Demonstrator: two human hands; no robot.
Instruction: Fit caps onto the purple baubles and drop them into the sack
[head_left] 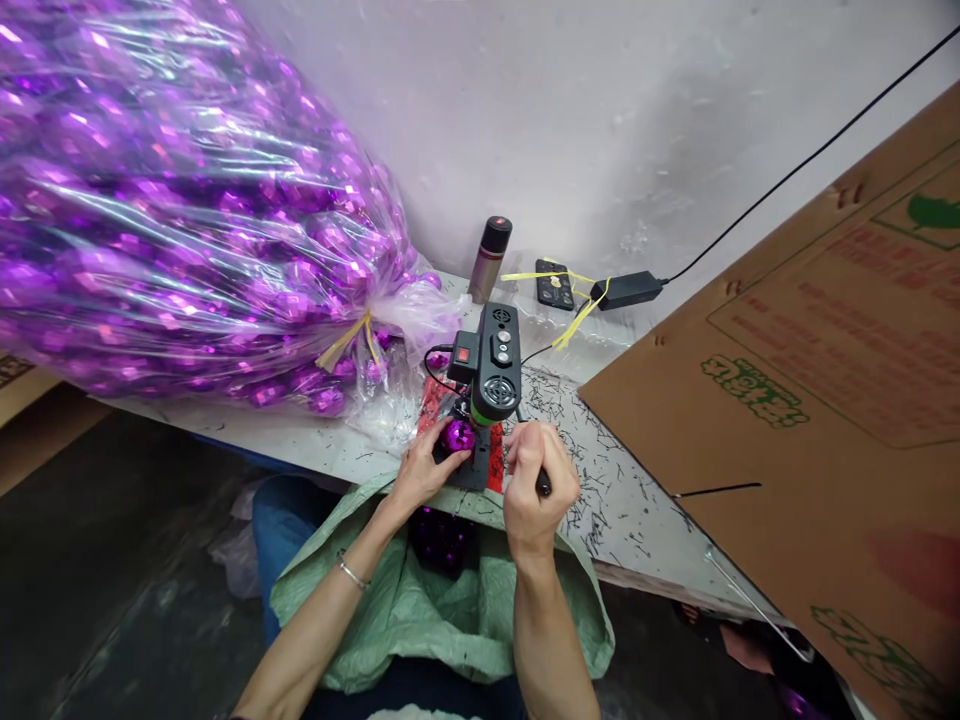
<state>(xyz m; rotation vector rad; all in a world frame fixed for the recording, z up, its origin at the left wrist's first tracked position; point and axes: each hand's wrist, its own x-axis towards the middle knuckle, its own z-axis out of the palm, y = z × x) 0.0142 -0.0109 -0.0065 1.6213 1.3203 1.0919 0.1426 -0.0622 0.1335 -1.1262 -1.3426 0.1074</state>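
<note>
My left hand [424, 468] has its thumb and fingers around a shiny purple faceted ball ornament [458, 436]. The ball sits under the head of a small black press-like machine [498, 360] with buttons, round vents and a red switch at its side. My right hand [541, 480] is closed in a fist on a black-ended lever handle [544, 484] to the right of the machine. Below the machine is a dark base plate on a red sheet [496, 458]. In front, an open green woven sack [480, 600] spreads over my lap, with purple ornaments [442, 540] inside.
A large clear bag of purple ornaments [187, 220], tied with yellow ribbon, fills the left. Behind the machine stand a metallic bottle [490, 260], a black device [555, 285] and a power adapter [628, 290]. Black scraps litter the tabletop [615, 500]. A cardboard box [810, 350] stands right.
</note>
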